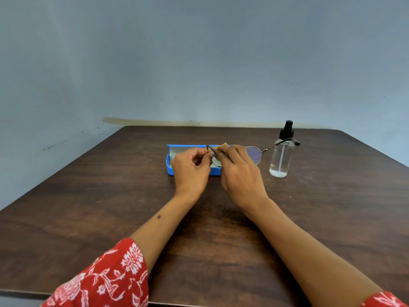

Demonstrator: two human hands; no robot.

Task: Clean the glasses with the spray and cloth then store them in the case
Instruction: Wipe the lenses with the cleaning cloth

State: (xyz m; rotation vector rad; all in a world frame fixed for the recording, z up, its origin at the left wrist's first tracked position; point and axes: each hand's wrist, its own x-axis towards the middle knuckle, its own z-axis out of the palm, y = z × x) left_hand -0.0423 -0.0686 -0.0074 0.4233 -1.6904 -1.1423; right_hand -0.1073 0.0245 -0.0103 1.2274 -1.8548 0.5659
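Note:
Thin metal-framed glasses (254,154) are held above the open blue case (169,161) at mid-table. My left hand (190,171) pinches the left temple arm near its folded end. My right hand (240,173) grips the frame around the bridge and left lens, hiding most of that lens. The right lens and its outstretched temple arm reach toward the clear spray bottle (281,156) with a black pump top. A yellow cloth (222,146) peeks out behind my right hand's fingers, over the case; I cannot tell whether it is held.
The dark wooden table (110,207) runs back to a pale blue wall. The bottle stands upright to the right of the case. My red patterned sleeves show at the near edge.

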